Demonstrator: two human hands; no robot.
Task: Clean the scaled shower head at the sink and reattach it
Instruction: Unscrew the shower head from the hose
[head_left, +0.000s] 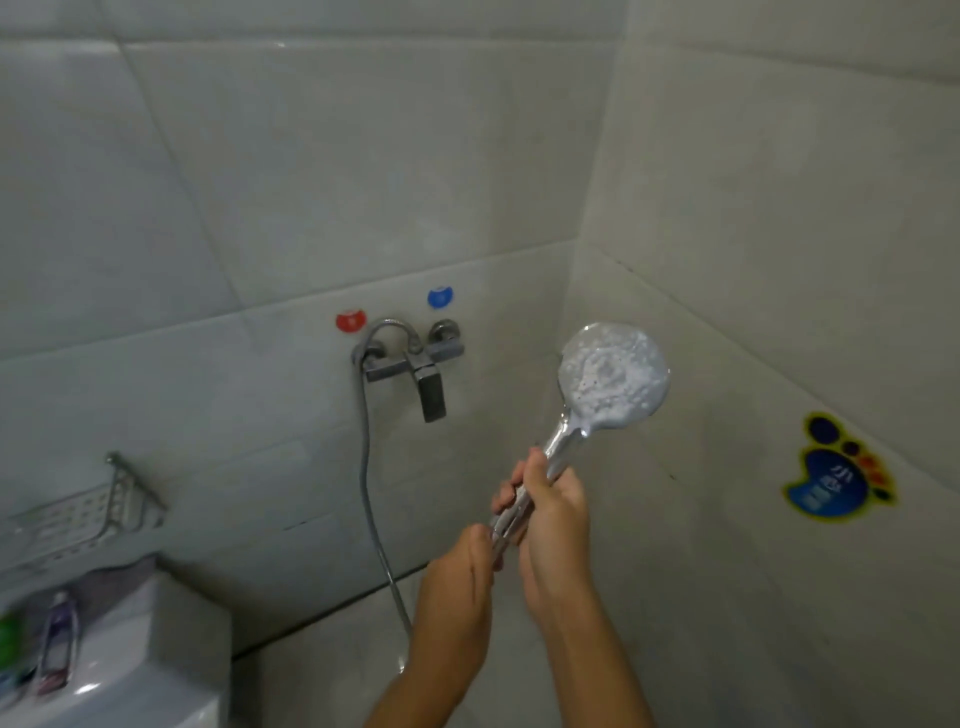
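Observation:
A chrome shower head is held upright in front of the tiled corner, its round face crusted with white scale and turned toward me. My right hand grips the middle of its handle. My left hand is closed around the handle's lower end, where the grey hose joins; the joint itself is hidden by my fingers. The hose runs up the wall to the chrome mixer tap.
Red and blue markers sit above the tap. A metal wall shelf hangs at left, above a white toilet tank with bottles on it. A blue footprint sticker is on the right wall.

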